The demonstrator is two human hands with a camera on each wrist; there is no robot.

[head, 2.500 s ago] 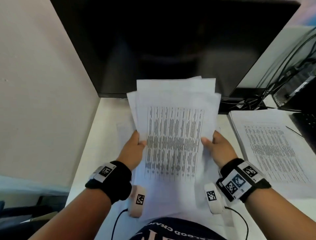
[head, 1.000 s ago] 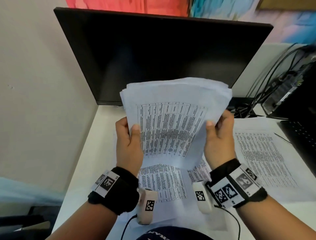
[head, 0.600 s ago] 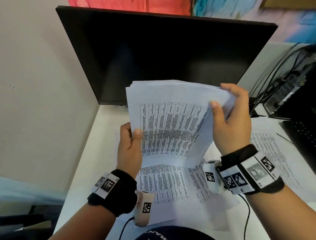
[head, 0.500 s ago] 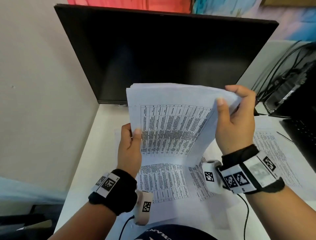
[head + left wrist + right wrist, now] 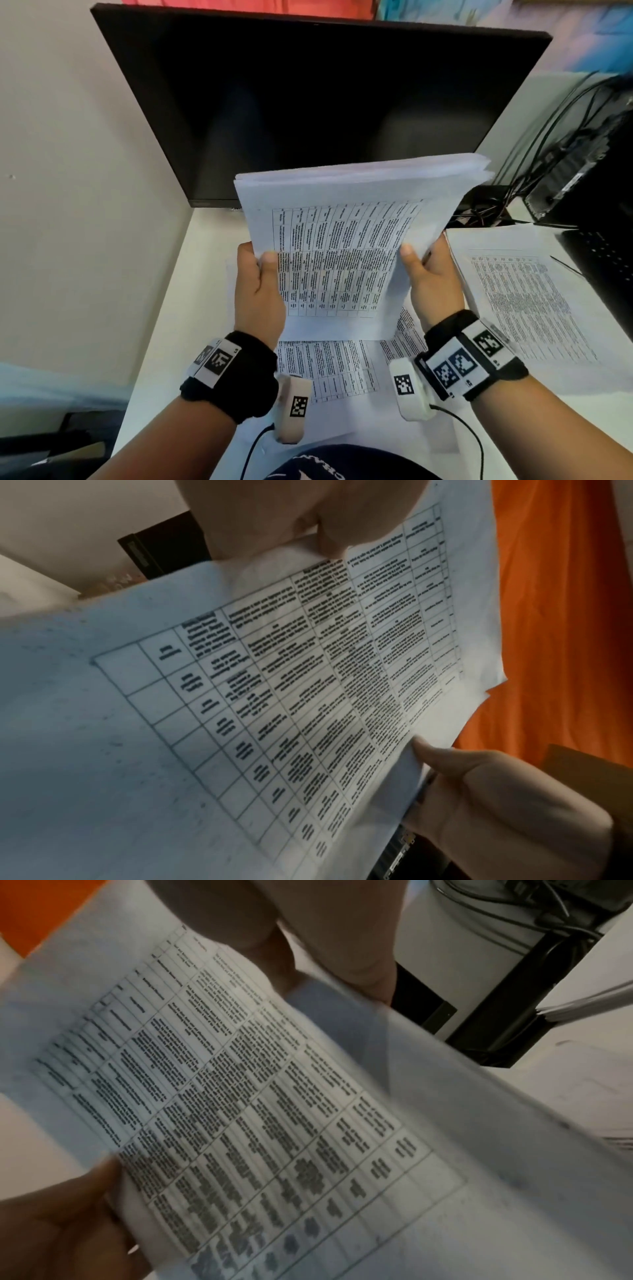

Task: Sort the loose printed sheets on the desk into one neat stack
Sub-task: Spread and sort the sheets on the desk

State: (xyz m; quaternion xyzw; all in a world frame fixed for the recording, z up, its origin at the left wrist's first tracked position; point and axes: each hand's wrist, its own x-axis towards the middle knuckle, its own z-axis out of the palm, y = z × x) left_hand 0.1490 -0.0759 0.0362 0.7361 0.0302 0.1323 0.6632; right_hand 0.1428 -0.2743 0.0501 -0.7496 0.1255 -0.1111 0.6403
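I hold a thick bundle of printed sheets (image 5: 346, 253) upright over the desk, a table of text on its front. My left hand (image 5: 260, 291) grips its left edge, thumb on the front. My right hand (image 5: 430, 277) grips the right edge the same way. The bundle's top edges are nearly flush and fan slightly at the upper right. Loose printed sheets (image 5: 329, 368) lie flat on the desk beneath the bundle. The left wrist view shows the bundle (image 5: 308, 685) close up, with the right hand's thumb (image 5: 445, 756) at its far edge. The right wrist view shows the bundle (image 5: 260, 1123) blurred.
A second stack of printed sheets (image 5: 527, 308) lies on the white desk (image 5: 191, 274) to the right. A dark monitor (image 5: 308, 102) stands right behind the bundle. Cables (image 5: 548, 137) and a black device (image 5: 589, 164) sit at the far right. A wall closes the left side.
My right hand has come down from the bundle's top right corner to its right edge. The bundle's top edges are more even than one second ago. The left hand's grip is unchanged.
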